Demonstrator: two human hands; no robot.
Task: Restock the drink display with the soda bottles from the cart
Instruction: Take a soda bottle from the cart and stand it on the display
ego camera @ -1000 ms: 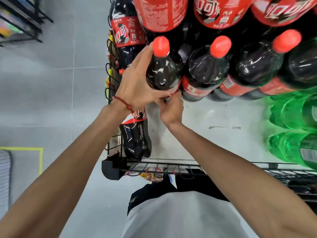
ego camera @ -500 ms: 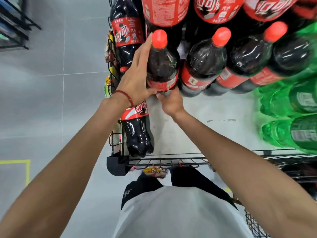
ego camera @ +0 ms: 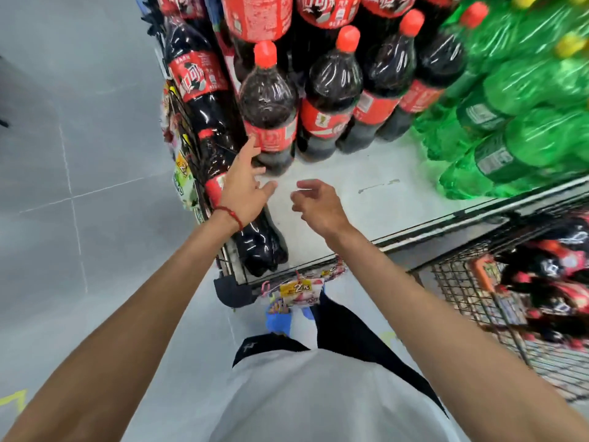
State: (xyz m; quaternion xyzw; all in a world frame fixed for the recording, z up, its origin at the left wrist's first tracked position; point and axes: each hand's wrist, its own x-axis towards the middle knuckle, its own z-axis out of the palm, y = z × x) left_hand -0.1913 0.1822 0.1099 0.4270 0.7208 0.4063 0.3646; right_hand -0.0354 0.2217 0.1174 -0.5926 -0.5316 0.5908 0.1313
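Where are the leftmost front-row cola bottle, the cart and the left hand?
leftmost front-row cola bottle (ego camera: 269,100): head view, dark shoulder above the label.
cart (ego camera: 462,291): head view, wire mesh side.
left hand (ego camera: 243,188): head view, back of the hand.

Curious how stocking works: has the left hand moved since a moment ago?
Yes. The left hand has dropped from the front cola bottle's neck down to its base, nearer the shelf edge, fingers open.

Hands off the bottle.
Left hand (ego camera: 245,189) and right hand (ego camera: 318,207) have released the dark, red-capped plastic cola bottle (ego camera: 269,103); it stands unheld on the white shelf (ego camera: 350,199).
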